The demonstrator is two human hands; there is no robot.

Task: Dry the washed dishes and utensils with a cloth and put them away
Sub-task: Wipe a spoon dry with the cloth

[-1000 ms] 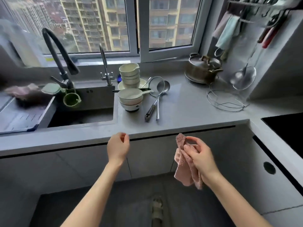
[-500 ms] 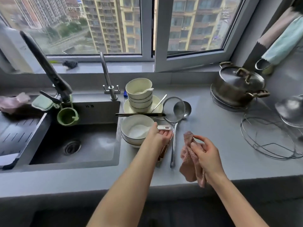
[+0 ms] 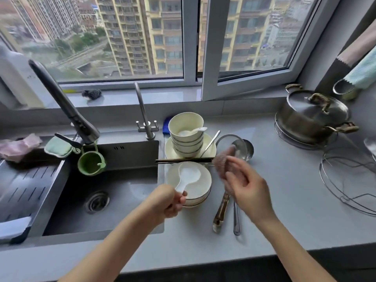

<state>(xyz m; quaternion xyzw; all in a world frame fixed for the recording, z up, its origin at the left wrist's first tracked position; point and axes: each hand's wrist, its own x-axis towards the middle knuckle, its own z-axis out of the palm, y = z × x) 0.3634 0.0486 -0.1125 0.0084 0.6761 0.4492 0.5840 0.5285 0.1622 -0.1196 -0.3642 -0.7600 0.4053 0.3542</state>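
Item: spoon [image 3: 188, 177], white ceramic. Held by left hand [image 3: 166, 201]; fingers curl round the handle end, thumb on top, bowl of the spoon pointing away over the near bowls [image 3: 198, 187]. The spoon appears lifted just clear of them, though contact with the rim cannot be ruled out from this angle.

Item: cloth [image 3: 222, 161], pink knit. Held in right hand [image 3: 247, 185]; the fingers are blurred by motion but seem loosely wrapped over it, the cloth bunched against the palm and poking out toward the spoon. Cloth and spoon are near but apart.

Step in hand, as judged: dry the spoon.
- Bring the cloth to the spoon bowl, not the reverse, so the left grip stays steady.
- Fold the cloth round the bowl, front and back, then draw it down the handle toward the left fingers.
- Shift the left grip to the dried bowl to finish the handle end, which the fingers now cover.
- Work over the counter [image 3: 284, 200], not the sink [image 3: 114, 192]; wet ceramic slips.

Awaiting drying: stack [image 3: 186, 135] of about 5 bowls with 1 more spoon inside, on a plate; chopsticks [image 3: 183, 160] between the 2 bowl groups; strainer [image 3: 221, 208] and ladle [image 3: 236, 218] beside the near bowls, under the right hand.
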